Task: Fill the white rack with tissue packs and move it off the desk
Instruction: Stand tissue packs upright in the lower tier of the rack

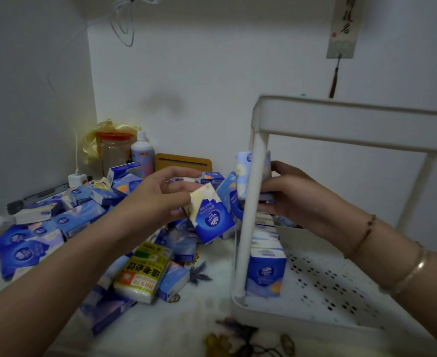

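- Gripping a blue-and-white tissue pack (pixel 212 217), the left hand (pixel 158 194) pinches its top corner between thumb and fingers, so the pack hangs tilted just left of the rack post (pixel 251 210), likely next in line to hand across.
- Right hand (pixel 292 194) reaches inside the white rack (pixel 341 124), fingers curled round a pale floral pack (pixel 245 173) held upright against the post; partly hidden by the post, so exact grip is unclear.
- That pack sits above a row of packs (pixel 265 269) standing on edge along the left side of the lower shelf (pixel 341 287); probably being stacked on top or slotted in to keep the row tight.
- Rest of the perforated lower shelf shows bare; rack looks far from filled and stands on the desk (pixel 186 325).
- Loose pile of packs (pixel 57 228) covers the desk left of the left hand, within easy reach for feeding.
- A yellow-labelled pack (pixel 142 274) lies near the pile's front edge.
- Behind the pile: jar (pixel 114 150), bottle (pixel 142 153), against the wall.
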`<state>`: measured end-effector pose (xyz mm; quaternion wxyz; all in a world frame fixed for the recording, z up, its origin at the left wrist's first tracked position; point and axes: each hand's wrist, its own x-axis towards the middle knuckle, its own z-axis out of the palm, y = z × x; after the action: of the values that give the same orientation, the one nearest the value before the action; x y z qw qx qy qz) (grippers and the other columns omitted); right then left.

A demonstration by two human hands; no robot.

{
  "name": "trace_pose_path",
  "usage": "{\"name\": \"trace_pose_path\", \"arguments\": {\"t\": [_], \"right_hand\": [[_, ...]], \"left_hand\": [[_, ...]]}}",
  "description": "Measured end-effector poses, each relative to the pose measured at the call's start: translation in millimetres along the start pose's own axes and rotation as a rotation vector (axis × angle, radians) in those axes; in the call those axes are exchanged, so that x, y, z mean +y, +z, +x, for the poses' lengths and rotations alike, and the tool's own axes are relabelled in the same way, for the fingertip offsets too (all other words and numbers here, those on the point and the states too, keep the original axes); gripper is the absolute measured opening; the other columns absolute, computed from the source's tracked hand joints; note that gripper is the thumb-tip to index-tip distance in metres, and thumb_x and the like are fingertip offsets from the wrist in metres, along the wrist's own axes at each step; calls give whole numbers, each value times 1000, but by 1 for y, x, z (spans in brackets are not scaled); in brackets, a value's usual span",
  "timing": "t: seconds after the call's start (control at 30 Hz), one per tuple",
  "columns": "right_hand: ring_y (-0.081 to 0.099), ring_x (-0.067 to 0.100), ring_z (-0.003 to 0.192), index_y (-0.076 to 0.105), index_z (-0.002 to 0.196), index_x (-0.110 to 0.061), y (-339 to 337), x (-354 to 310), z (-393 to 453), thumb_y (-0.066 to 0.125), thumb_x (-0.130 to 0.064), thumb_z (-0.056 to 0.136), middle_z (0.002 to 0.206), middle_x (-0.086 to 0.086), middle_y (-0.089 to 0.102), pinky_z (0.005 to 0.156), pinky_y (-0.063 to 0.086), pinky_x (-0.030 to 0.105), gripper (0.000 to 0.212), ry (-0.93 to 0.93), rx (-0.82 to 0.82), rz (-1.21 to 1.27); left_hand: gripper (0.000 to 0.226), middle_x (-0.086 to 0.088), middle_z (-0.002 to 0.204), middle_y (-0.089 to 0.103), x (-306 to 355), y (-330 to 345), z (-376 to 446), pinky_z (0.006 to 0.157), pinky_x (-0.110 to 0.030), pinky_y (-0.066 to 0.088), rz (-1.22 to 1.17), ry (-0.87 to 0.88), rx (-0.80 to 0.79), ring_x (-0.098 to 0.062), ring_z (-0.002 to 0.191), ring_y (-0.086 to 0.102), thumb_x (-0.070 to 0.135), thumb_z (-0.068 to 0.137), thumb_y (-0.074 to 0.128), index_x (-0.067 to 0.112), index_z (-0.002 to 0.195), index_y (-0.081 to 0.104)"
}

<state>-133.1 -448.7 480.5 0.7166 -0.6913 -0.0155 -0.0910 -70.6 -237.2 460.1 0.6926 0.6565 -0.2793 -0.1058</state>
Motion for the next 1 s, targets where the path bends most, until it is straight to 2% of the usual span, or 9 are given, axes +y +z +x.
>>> {"name": "trace_pose_path", "arguments": {"t": [0.1,0.17,0.27,0.33,0.4,0.47,0.67,0.8,1.0], "right_hand": [[70,25,92,58,114,0,-17,-6,-22,46,9,87,105,15,68,76,60,38,31,60,-48,139],[69,17,74,61,97,-2,-26,-10,-35,44,5,88,87,9,65,74,60,34,21,114,-48,190],[62,10,51,49,74,-10,-35,-13,-57,45,1,86,63,3,49,60,58,28,17,152,-38,250],[63,12,57,51,82,-7,-39,-9,-72,52,0,76,69,8,53,55,59,28,10,165,-31,238],[65,18,71,57,98,-3,-42,0,-86,55,1,73,89,18,60,56,59,30,26,186,-41,175],[70,23,84,58,115,-3,-42,14,-98,54,7,80,109,18,68,62,60,35,36,189,-43,109],[67,33,102,58,123,-16,-35,55,-108,56,17,82,113,14,70,82,57,44,52,172,-38,101],[71,26,93,60,117,-13,-34,68,-105,60,14,81,104,11,73,77,59,37,44,181,25,-12],[71,26,90,57,120,-12,-31,69,-102,63,14,79,102,11,73,75,60,39,50,164,74,-59]], "left_hand": [[41,-11,101,72,-1,6,-3,73,-32,58,-34,-32,-79,-18,91,70,-15,88,44,14,111,62],[42,-15,111,68,-4,10,-5,78,-37,57,-33,-47,-137,-24,99,67,-15,89,44,13,115,60],[44,-17,116,66,-8,19,-6,82,-41,57,-38,-73,-235,-26,100,67,-16,88,45,13,119,59],[46,-14,116,66,-9,24,-5,82,-42,56,-25,-87,-270,-26,99,67,-16,88,45,14,120,59],[44,-12,113,68,-10,28,-4,82,-41,56,-2,-89,-266,-25,98,67,-15,89,45,15,118,60],[41,-10,109,69,-9,31,-3,80,-39,57,5,-75,-239,-22,96,68,-14,89,45,15,114,61],[40,4,90,71,-10,38,-18,61,-19,55,169,115,-25,-4,74,67,-18,86,47,10,110,62],[43,9,101,69,-12,32,-39,74,-21,55,327,342,186,2,93,64,-16,83,50,18,107,63],[45,16,98,70,-16,28,-66,75,-18,56,320,387,298,3,95,64,-17,80,50,19,103,62]]}}
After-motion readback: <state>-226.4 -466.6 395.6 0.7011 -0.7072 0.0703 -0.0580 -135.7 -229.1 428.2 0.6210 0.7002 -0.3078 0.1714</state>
